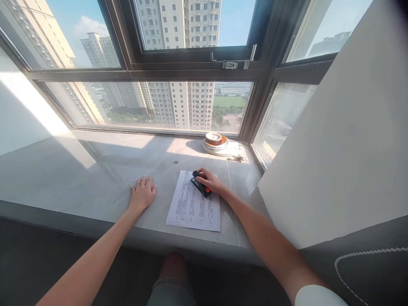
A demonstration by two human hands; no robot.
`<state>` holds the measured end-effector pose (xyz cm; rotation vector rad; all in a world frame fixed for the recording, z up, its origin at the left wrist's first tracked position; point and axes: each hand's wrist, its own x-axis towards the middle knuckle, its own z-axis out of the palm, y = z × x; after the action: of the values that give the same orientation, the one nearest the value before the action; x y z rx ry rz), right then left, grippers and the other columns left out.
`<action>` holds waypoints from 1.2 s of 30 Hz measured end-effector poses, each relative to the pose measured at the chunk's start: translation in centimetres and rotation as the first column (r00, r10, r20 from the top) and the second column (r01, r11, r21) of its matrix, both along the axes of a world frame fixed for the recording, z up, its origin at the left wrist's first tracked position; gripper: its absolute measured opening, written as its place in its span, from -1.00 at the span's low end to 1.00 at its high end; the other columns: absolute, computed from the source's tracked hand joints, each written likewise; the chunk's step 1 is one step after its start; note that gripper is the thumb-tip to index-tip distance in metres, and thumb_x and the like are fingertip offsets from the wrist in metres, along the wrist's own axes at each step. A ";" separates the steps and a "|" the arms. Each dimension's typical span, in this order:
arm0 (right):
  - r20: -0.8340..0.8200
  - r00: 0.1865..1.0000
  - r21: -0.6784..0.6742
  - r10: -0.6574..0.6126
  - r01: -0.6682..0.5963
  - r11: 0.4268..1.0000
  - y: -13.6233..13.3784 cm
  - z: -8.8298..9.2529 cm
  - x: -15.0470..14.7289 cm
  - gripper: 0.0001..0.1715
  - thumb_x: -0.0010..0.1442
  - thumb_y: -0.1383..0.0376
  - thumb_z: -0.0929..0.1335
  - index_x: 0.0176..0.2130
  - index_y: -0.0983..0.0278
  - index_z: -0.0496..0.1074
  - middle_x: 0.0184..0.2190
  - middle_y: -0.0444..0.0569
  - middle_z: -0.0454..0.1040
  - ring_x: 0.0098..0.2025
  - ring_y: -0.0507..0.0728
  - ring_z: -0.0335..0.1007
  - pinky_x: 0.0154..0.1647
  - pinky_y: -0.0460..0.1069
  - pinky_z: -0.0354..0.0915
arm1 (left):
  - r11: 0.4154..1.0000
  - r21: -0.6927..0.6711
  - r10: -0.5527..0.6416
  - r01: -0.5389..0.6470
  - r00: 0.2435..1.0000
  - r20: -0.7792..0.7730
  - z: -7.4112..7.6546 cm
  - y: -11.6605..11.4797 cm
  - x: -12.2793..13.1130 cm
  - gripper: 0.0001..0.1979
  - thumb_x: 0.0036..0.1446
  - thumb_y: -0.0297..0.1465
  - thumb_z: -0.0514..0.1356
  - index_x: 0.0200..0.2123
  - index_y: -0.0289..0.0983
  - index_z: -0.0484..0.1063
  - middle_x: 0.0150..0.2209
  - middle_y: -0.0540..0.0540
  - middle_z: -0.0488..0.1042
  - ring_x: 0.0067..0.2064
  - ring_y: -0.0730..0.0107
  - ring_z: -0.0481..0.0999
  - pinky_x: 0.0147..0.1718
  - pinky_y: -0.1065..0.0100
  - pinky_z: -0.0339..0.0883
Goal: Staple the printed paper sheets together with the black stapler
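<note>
On the grey window sill (pixel 95 187) lies a printed sheet of paper (pixel 191 214), its text running sideways to me. My right hand (pixel 210 180) is closed around a black stapler (pixel 200 187) with an orange patch, over the upper right part of the sheet. My left hand (pixel 143 193) rests flat on the sill to the left of the paper, fingers spread, with nothing in it. Two tiny dark pieces (pixel 176 162), too small to name, lie just beyond the paper.
Near the window (pixel 159 106) at the back right stands a stack of round white and amber items (pixel 216 143). Small dark bits (pixel 236 158) lie beside it. A white wall (pixel 338 140) slants along the right, and a white cord (pixel 366 253) hangs at lower right.
</note>
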<state>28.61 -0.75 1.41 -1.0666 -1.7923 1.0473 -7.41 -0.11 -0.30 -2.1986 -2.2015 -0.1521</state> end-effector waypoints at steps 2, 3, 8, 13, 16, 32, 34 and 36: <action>0.000 1.000 0.013 -0.017 0.017 1.000 -0.2 0.2 -0.4 -0.49 0.31 -0.14 0.34 -0.03 0.19 0.34 -0.30 -0.17 0.51 -0.32 0.09 0.35 -0.25 -0.03 0.25 | 1.000 -0.016 -0.005 0.005 1.000 -0.002 0.3 0.4 0.3 -0.31 0.44 -0.14 -0.22 0.50 -0.29 0.09 0.52 -0.35 0.02 0.53 -0.20 -0.02 0.39 -0.32 -0.10; -0.003 1.000 0.019 -0.022 0.022 1.000 -0.2 0.3 -0.6 -0.49 0.30 -0.14 0.34 -0.04 0.20 0.34 -0.31 -0.17 0.50 -0.31 0.09 0.35 -0.25 -0.03 0.25 | 1.000 -0.024 -0.007 0.007 1.000 0.000 0.5 0.5 0.4 -0.31 0.44 -0.14 -0.23 0.51 -0.29 0.07 0.53 -0.34 0.01 0.53 -0.20 -0.04 0.39 -0.32 -0.10; -0.002 0.999 0.064 -0.053 0.053 0.997 -0.8 1.3 -1.1 -0.45 0.26 -0.17 0.34 -0.06 0.22 0.37 -0.40 -0.19 0.43 -0.32 0.12 0.35 -0.23 -0.01 0.26 | 0.999 -0.046 0.007 -0.006 1.000 0.011 1.0 0.5 0.4 -0.32 0.43 -0.14 -0.21 0.51 -0.24 0.07 0.53 -0.32 0.01 0.54 -0.14 -0.04 0.40 -0.28 -0.11; -0.007 0.903 0.239 -0.429 0.418 0.877 -3.6 1.2 -0.9 -0.42 0.22 -0.17 0.39 -0.05 0.22 0.38 -0.30 -0.10 0.44 -0.26 0.16 0.39 -0.18 0.03 0.29 | 1.000 -0.008 0.008 -0.007 0.999 0.033 0.8 0.8 0.3 -0.34 0.42 -0.15 -0.17 0.48 -0.24 0.14 0.52 -0.32 0.06 0.52 -0.15 0.00 0.39 -0.30 -0.07; 0.112 0.855 0.282 -0.506 0.461 0.842 -6.1 0.2 -1.1 -0.43 0.19 -0.13 0.44 -0.03 0.21 0.41 -0.14 0.01 0.48 -0.14 0.22 0.42 -0.13 0.07 0.33 | 1.000 -0.001 0.010 -0.010 0.999 0.038 0.7 1.1 0.3 -0.33 0.42 -0.14 -0.18 0.48 -0.26 0.14 0.51 -0.35 0.06 0.52 -0.18 0.01 0.38 -0.31 -0.08; 0.199 0.841 0.243 -0.503 0.455 0.857 -10.7 -1.4 -1.0 -0.60 0.21 0.22 0.43 0.05 0.22 0.53 -0.08 0.07 0.58 -0.09 0.31 0.52 0.02 0.16 0.39 | 0.991 0.004 -0.132 0.132 0.990 0.049 -0.1 -5.7 2.1 -0.35 0.43 -0.23 -0.18 0.46 -0.39 0.18 0.50 -0.38 0.09 0.53 -0.09 0.02 0.41 -0.16 -0.03; 0.217 0.832 0.259 -0.510 0.455 0.852 -11.0 -1.5 -1.2 -0.62 0.23 0.17 0.41 0.03 0.21 0.50 -0.06 0.09 0.57 -0.06 0.33 0.51 -0.01 0.16 0.39 | 0.991 0.011 -0.132 0.131 0.990 0.051 -0.1 -6.1 2.4 -0.36 0.44 -0.25 -0.21 0.45 -0.39 0.18 0.50 -0.37 0.09 0.53 -0.08 0.03 0.41 -0.16 -0.03; 0.247 0.824 0.280 -0.509 0.443 0.852 -11.1 -1.5 -1.5 -0.65 0.23 0.13 0.40 -0.02 0.20 0.48 -0.07 0.08 0.57 -0.05 0.34 0.50 -0.05 0.15 0.39 | 0.992 0.014 -0.128 0.127 0.991 0.049 0.0 -6.5 2.5 -0.36 0.45 -0.27 -0.22 0.45 -0.39 0.18 0.50 -0.37 0.09 0.52 -0.08 0.03 0.41 -0.16 -0.05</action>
<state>27.15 -11.87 -0.11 -1.5103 -1.6891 0.3836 -4.87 -6.56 -0.33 -2.3549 -2.0776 -0.2235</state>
